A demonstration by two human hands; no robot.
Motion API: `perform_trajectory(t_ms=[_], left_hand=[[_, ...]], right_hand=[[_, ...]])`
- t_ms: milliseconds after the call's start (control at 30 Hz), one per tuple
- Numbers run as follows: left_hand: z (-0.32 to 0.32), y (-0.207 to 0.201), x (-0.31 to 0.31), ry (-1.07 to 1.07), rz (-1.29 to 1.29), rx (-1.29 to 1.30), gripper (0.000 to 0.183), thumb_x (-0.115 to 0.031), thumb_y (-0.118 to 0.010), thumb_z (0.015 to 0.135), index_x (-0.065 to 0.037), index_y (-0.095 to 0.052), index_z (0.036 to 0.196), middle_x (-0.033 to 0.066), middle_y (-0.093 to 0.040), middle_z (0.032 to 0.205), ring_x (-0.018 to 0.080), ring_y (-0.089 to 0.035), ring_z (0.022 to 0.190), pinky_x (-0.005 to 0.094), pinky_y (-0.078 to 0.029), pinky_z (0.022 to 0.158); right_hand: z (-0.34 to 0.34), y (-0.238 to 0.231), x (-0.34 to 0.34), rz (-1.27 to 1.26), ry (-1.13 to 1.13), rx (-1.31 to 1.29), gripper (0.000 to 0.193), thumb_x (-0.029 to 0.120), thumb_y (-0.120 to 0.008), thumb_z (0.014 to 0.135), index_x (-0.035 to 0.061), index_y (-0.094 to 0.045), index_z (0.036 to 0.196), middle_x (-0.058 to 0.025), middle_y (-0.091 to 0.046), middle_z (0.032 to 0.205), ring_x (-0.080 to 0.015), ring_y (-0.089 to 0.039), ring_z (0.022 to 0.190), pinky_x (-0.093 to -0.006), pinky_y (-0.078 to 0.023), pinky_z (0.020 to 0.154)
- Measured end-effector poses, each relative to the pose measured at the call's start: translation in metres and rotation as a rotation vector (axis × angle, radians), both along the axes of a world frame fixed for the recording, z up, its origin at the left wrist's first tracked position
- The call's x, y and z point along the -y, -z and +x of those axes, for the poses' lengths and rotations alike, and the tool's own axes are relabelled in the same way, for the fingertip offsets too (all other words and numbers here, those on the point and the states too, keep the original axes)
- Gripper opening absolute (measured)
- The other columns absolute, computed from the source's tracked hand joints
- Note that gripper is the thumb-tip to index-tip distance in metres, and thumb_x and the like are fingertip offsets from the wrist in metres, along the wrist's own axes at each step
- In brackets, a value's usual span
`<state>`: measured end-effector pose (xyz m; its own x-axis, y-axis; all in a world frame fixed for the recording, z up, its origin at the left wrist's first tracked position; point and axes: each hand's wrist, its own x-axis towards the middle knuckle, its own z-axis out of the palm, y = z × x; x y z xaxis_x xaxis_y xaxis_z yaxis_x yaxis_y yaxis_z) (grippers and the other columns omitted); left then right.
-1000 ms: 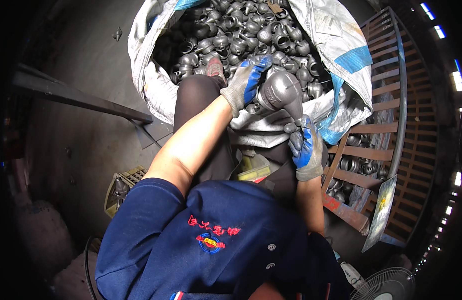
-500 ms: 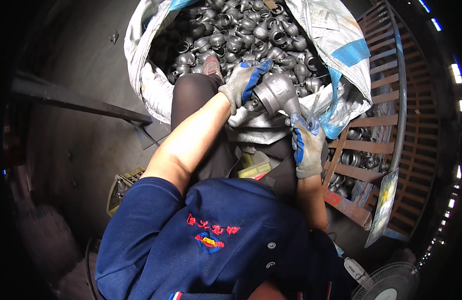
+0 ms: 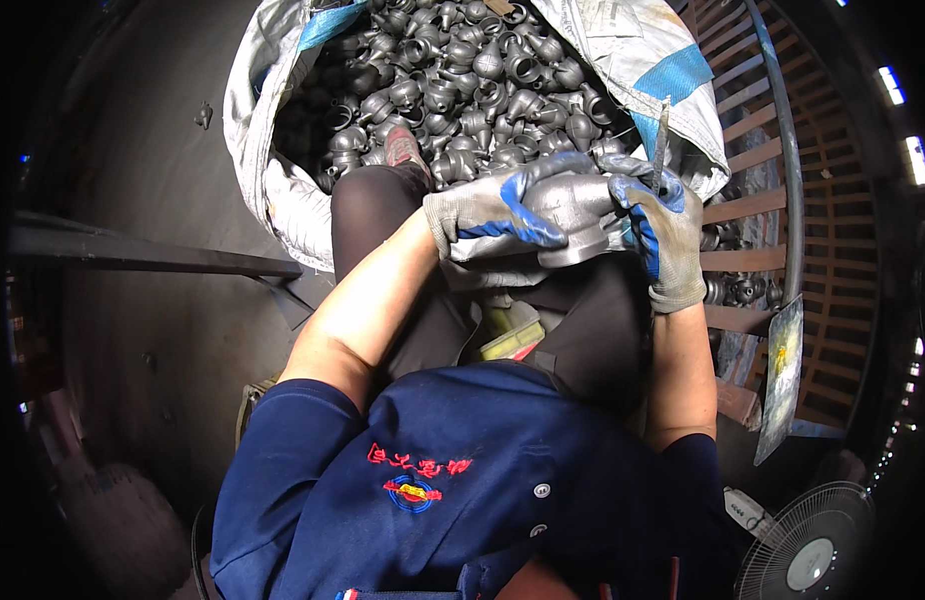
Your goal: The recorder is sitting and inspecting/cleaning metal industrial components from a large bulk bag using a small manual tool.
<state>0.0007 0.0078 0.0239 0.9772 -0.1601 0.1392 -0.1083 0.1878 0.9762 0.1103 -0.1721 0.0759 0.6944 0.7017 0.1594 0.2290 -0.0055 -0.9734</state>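
Note:
A grey metal casting (image 3: pixel 571 212), round-bodied with a wide flanged opening, is held in front of my knees. My left hand (image 3: pixel 495 212), in a grey and blue work glove, is closed around its left side. My right hand (image 3: pixel 668 230), gloved alike, is closed at the casting's right end. A slim pointed metal tool (image 3: pixel 662 140) sticks up from the right fist; it looks like a file or scraper, though its lower part is hidden. Just beyond the hands, a large white woven bag (image 3: pixel 247 150) stands open, filled with similar castings (image 3: pixel 488 65).
A slatted metal cage (image 3: pixel 748 262) with more castings stands to the right. At left runs a dark metal bar (image 3: pixel 153 250). A fan (image 3: pixel 811 562) is at lower right, and a yellow-green container (image 3: pixel 513 335) shows between my legs. One loose casting (image 3: pixel 203 115) lies on the floor.
The casting has been turned, its wide flange now facing down towards me. My right hand has risen to the casting's right side, and the pointed tool now stands upright.

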Motion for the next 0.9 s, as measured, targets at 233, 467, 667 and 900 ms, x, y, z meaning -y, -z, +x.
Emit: perform_trajectory(t_ms=[233, 467, 667, 900], left_hand=[[-0.017, 0.001, 0.002, -0.149, -0.270, -0.154, 0.075, -0.008, -0.076, 0.066, -0.003, -0.038, 0.131, 0.0066, -0.047, 0.125, 0.0141, -0.044, 0.114, 0.0276, -0.036, 0.097], [-0.013, 0.007, -0.004, -0.346, -0.076, 0.014, 0.074, -0.009, -0.077, 0.063, -0.003, -0.043, 0.128, 0.0067, -0.049, 0.124, 0.0147, -0.044, 0.113, 0.0294, -0.033, 0.099], [-0.013, 0.006, -0.006, -0.294, -0.125, -0.053, 0.070, -0.007, -0.077, 0.066, -0.004, -0.041, 0.127, 0.0083, -0.048, 0.122, 0.0151, -0.044, 0.112, 0.0296, -0.035, 0.099], [-0.011, 0.003, -0.006, -0.331, 0.104, 0.086, 0.073, -0.007, -0.078, 0.064, -0.005, -0.041, 0.127, 0.0075, -0.048, 0.121, 0.0150, -0.047, 0.108, 0.0290, -0.044, 0.090]], right_hand=[[-0.024, -0.005, 0.011, 0.051, 0.108, -0.387, 0.043, 0.015, -0.053, 0.087, -0.0027, -0.044, 0.125, -0.0078, -0.060, 0.101, -0.0075, -0.053, 0.075, -0.0194, -0.043, 0.069], [-0.038, -0.011, 0.030, -0.253, -0.118, 0.313, 0.036, 0.001, -0.052, 0.079, -0.0024, -0.055, 0.115, -0.0143, -0.061, 0.108, -0.0126, -0.054, 0.077, -0.0245, -0.044, 0.070], [-0.034, -0.012, 0.026, -0.309, -0.116, 0.442, 0.035, 0.002, -0.056, 0.076, -0.0009, -0.059, 0.111, -0.0148, -0.062, 0.101, -0.0214, -0.059, 0.084, -0.0306, -0.045, 0.075], [-0.028, -0.014, 0.023, -0.404, -0.133, 0.577, 0.038, -0.002, -0.057, 0.072, 0.0015, -0.061, 0.109, -0.0152, -0.063, 0.096, -0.0214, -0.060, 0.076, -0.0295, -0.047, 0.070]])
